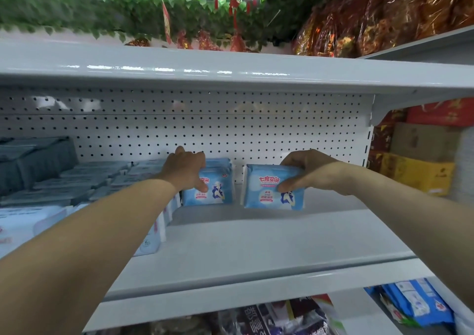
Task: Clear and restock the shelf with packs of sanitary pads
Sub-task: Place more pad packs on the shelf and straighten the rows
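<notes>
Left grip (186, 170) clamps an upright blue pack (218, 191) at the shelf (256, 240) back, right grip (307, 173) clamps a second pack (269, 193) just beside it.

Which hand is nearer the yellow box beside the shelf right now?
Right. The right hand holds a blue pack near the right end of the shelf, towards the yellow box; the left hand grips the other blue pack, farther left.

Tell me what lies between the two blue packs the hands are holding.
Nothing: in the head view, the left pack and the right pack stand apart, and the gap shows only bare shelf and the pegboard back panel.
</notes>
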Tool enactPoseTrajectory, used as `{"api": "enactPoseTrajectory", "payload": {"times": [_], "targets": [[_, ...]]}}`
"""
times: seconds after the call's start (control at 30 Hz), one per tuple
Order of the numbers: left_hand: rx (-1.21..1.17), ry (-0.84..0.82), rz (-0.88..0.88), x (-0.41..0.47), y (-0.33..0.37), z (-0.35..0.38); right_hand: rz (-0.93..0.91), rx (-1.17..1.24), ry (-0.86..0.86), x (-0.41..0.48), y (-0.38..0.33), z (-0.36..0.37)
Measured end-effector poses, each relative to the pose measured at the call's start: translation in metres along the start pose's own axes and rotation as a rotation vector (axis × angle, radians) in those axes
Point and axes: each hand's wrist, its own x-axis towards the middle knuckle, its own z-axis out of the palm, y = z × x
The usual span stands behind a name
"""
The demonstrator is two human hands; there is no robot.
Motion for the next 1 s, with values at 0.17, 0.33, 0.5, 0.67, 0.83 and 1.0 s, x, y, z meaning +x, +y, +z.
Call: {"api": "enactPoseTrajectory", "payload": {"times": [0.17,0.33,0.5,0.67,0.83,1.0], "targets": [[0.056,0.019,-0.026,0.001,0.001,0.001,-0.011,0.024,-0.012,0.002,-0.001,0.003],[0.115,0.019,-0.073,0.001,0.004,0.001,-0.011,0.021,-0.009,0.006,0.002,0.004],[0.101,0.005,-0.075,0.0,0.005,0.001,-0.008,0.011,-0.021,0.011,0.003,0.008],[-0.019,-0.03,-0.099,-0.005,0.002,-0.017,-0.022,0.001,-0.062,0.017,-0.005,0.013],[-0.124,0.009,-0.131,-0.021,-0.011,-0.051,-0.055,0.003,-0.084,0.032,-0.025,0.032],[-0.119,0.054,-0.178,-0.043,-0.034,-0.07,-0.088,-0.051,-0.15,0.051,-0.041,0.069]]}}
